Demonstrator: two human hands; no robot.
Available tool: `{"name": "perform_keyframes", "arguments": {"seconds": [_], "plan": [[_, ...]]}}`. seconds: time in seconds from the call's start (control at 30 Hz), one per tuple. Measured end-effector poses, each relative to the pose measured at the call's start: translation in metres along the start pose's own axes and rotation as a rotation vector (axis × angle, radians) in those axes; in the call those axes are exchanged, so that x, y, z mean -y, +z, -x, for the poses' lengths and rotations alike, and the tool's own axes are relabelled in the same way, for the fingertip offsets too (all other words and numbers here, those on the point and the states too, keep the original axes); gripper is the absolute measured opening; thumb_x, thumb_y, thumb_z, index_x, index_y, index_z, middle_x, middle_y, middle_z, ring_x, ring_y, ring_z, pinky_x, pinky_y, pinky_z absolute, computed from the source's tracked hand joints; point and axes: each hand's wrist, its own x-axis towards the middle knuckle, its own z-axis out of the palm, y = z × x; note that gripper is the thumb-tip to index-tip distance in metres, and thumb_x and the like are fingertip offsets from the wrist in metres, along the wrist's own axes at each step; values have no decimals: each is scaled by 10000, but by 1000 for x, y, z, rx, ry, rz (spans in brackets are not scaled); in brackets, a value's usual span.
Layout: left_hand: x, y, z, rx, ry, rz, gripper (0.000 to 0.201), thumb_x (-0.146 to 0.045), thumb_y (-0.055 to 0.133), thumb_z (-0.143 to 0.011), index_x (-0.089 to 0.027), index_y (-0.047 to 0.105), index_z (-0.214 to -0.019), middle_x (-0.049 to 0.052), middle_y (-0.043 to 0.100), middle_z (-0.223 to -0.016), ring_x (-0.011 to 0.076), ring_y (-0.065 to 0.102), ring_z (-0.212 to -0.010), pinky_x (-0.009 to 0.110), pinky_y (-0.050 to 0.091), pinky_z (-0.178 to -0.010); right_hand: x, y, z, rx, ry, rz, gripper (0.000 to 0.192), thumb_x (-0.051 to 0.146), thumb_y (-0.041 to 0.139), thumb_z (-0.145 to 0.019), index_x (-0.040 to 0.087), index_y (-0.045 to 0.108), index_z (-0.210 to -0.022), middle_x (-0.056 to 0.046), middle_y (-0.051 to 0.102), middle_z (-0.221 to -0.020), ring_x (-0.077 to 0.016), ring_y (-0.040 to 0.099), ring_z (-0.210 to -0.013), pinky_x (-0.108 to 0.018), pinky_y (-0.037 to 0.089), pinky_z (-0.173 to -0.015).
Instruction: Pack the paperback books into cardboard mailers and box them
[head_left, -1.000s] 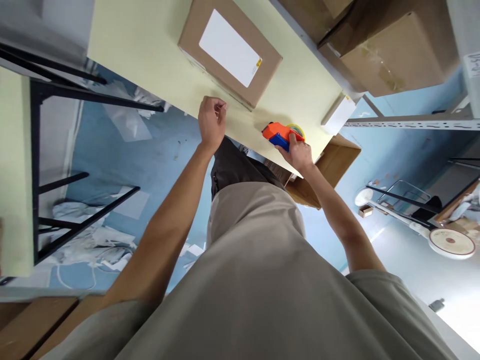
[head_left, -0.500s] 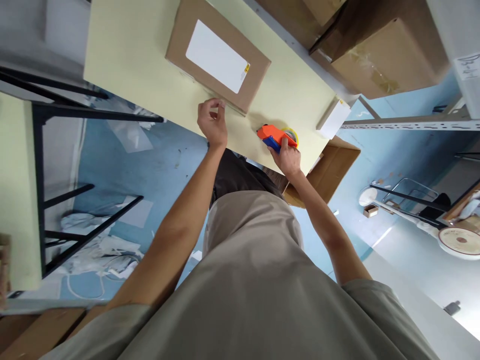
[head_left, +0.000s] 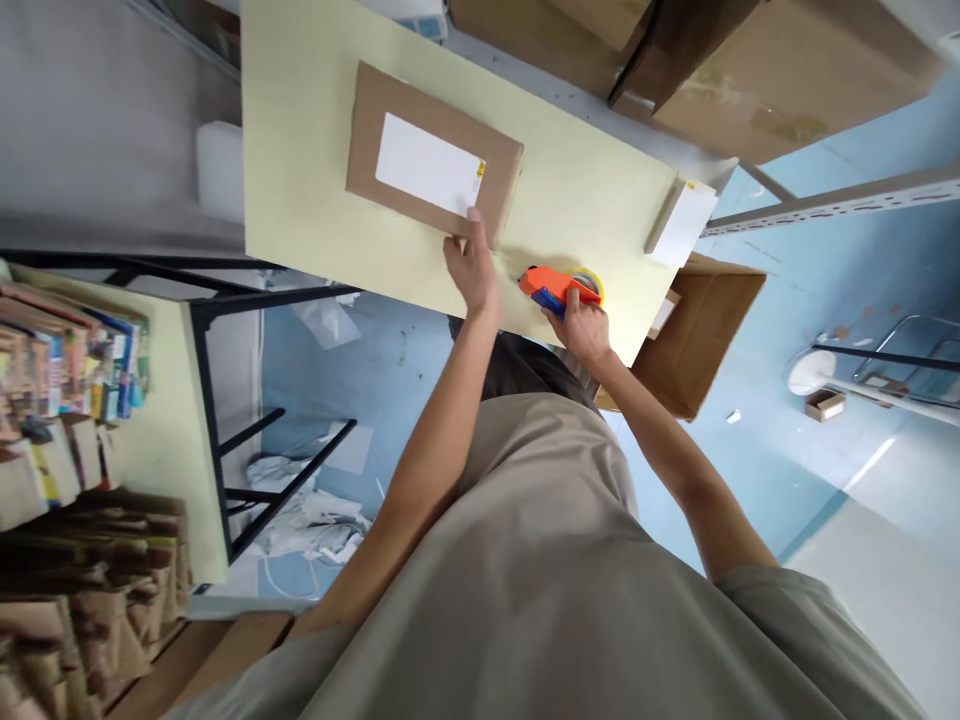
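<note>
A flat brown cardboard box (head_left: 361, 140) with a white label (head_left: 427, 165) lies on the pale yellow table (head_left: 300, 90). My left hand (head_left: 474, 272) is at the box's near edge, towards its right end. One finger reaches over the top by the label's corner, and the other fingers close at the edge, partly hidden. To the right, my right hand (head_left: 589, 328) is wrapped round an orange and blue tape dispenser (head_left: 551, 283), which carries a yellow-rimmed roll of tape. The dispenser is just above or on the table, apart from the box.
A small white box (head_left: 684, 222) stands at the table's right end. Beside it is an open carton (head_left: 697, 340). Large cartons (head_left: 795, 80) line the far side. At left are a black metal frame (head_left: 214, 420) and stacked books (head_left: 75, 360).
My left hand has gone from beside the near edge onto the box. The box has turned slightly relative to the table edge. My right hand still holds the tape dispenser; the camera view has shifted.
</note>
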Motion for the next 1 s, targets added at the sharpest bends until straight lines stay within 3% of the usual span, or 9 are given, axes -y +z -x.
{"name": "perform_keyframes", "arguments": {"seconds": [0.07, 0.13, 0.33, 0.5, 0.67, 1.0], "plan": [[3, 12, -3, -25, -34, -14, 660, -761, 777, -1048, -299, 681, -1509, 153, 687, -1643, 325, 615, -1639, 451, 586, -1323, 1, 0, 0, 8, -1, -21, 594, 542, 415, -1239, 35, 515, -1533, -224, 799, -1064, -358, 780, -1018, -463, 634, -907], [5, 8, -11, -19, -41, -75, 612, -726, 776, -1067, -282, 689, -1480, 159, 690, -1625, 322, 626, -1624, 458, 575, -1333, 4, -3, 0, 24, -27, -43, 603, 519, 397, -1242, 19, 509, -1561, -246, 815, -1115, -361, 789, -1050, -477, 632, -960], [-13, -56, -40, 189, -7, -294, 642, -711, 911, -947, -252, 732, -1359, 152, 778, -1470, 337, 704, -1517, 490, 578, -1311, 33, -16, 0, 105, -199, -103, 582, 429, 342, -1243, -4, 488, -1601, -331, 807, -1316, -387, 797, -1214, -475, 562, -1090], [-24, -68, -51, 208, 66, -421, 608, -673, 941, -923, -220, 728, -1268, 153, 798, -1369, 320, 743, -1439, 453, 583, -1285, 56, -21, -3, 163, -260, -167, 540, 379, 384, -1238, -32, 502, -1567, -354, 811, -1302, -396, 798, -1212, -467, 521, -1112], [-21, -64, -45, 193, 97, -454, 569, -696, 911, -922, -228, 708, -1173, 138, 820, -1276, 309, 773, -1354, 429, 611, -1227, 40, -24, 10, 155, -249, -172, 561, 403, 381, -1252, -28, 478, -1596, -343, 807, -1345, -393, 787, -1261, -444, 505, -1117], [-15, -56, -18, 188, 25, -519, 447, -604, 861, -958, -235, 667, -1119, 137, 832, -1264, 300, 772, -1336, 407, 614, -1175, -6, -29, 33, 185, -248, -141, 575, 383, 443, -1219, -38, 461, -1610, -350, 806, -1355, -409, 787, -1287, -462, 501, -1114]]}}
